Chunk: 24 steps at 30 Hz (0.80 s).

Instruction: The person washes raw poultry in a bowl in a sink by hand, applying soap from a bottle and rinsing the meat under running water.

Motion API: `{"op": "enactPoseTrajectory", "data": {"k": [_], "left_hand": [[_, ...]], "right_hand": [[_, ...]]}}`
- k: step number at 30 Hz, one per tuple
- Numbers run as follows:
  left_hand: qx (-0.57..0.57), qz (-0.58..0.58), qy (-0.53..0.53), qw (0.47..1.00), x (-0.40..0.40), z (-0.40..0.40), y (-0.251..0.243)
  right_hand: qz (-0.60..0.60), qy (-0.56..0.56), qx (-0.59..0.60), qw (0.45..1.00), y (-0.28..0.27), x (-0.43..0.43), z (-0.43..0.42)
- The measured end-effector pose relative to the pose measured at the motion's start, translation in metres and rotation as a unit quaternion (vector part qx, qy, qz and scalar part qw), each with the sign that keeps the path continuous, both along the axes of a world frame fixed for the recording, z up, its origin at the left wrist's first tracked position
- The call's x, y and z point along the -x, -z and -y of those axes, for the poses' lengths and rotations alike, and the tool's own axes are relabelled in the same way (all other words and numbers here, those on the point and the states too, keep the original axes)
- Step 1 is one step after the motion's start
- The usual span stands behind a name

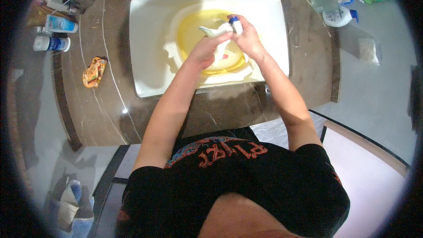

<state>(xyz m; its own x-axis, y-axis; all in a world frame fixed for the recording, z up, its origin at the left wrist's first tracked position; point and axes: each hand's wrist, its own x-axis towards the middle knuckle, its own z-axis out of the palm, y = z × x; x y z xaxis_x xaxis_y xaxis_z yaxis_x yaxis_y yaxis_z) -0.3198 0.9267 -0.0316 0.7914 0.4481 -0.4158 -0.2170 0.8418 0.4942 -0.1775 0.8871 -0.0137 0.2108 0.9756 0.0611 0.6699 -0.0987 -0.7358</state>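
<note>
Over a yellow plastic basin (185,34), my left hand (205,52) grips a piece of wet white cloth (216,32) between thumb and fingers. The cloth hangs down towards the basin, where a small red spot (225,57) shows. My right hand (250,41) holds a small white bottle (237,27) with a blue cap, close against the cloth. Both hands nearly touch. The basin stands inside a white rectangular sink (148,43), and my hands and forearms cover part of its near side.
A crumpled orange patterned item (95,72) lies on the brown marble counter (115,119) left of the sink. A blue-and-white tube (61,23) and a white container (52,43) lie at the far left. Several bottles, including a white pump bottle (337,17), stand at the back right.
</note>
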Motion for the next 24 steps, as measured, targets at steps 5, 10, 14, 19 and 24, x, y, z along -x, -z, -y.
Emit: {"op": "enactPoseTrajectory", "data": {"k": [5, 10, 14, 19, 24], "left_hand": [[-0.206, -0.203, -0.069, 0.955, 0.003, -0.007, 0.005], [-0.228, -0.222, -0.087, 0.944, 0.017, -0.02, 0.006], [-0.109, -0.06, -0.074, 0.989, 0.021, -0.027, -0.014], [-0.13, -0.004, -0.009, 0.991, 0.023, -0.028, -0.02], [-0.152, -0.016, 0.02, 0.988, 0.017, -0.029, -0.032]], "right_hand": [[-0.321, 0.116, 0.081, 0.937, -0.02, 0.003, -0.004], [-0.331, 0.098, 0.067, 0.936, -0.032, -0.007, -0.007], [-0.226, 0.094, 0.087, 0.966, -0.018, -0.025, -0.004], [-0.388, 0.042, 0.089, 0.916, -0.042, -0.001, 0.002], [-0.443, -0.001, 0.082, 0.893, -0.033, 0.006, 0.001]]}}
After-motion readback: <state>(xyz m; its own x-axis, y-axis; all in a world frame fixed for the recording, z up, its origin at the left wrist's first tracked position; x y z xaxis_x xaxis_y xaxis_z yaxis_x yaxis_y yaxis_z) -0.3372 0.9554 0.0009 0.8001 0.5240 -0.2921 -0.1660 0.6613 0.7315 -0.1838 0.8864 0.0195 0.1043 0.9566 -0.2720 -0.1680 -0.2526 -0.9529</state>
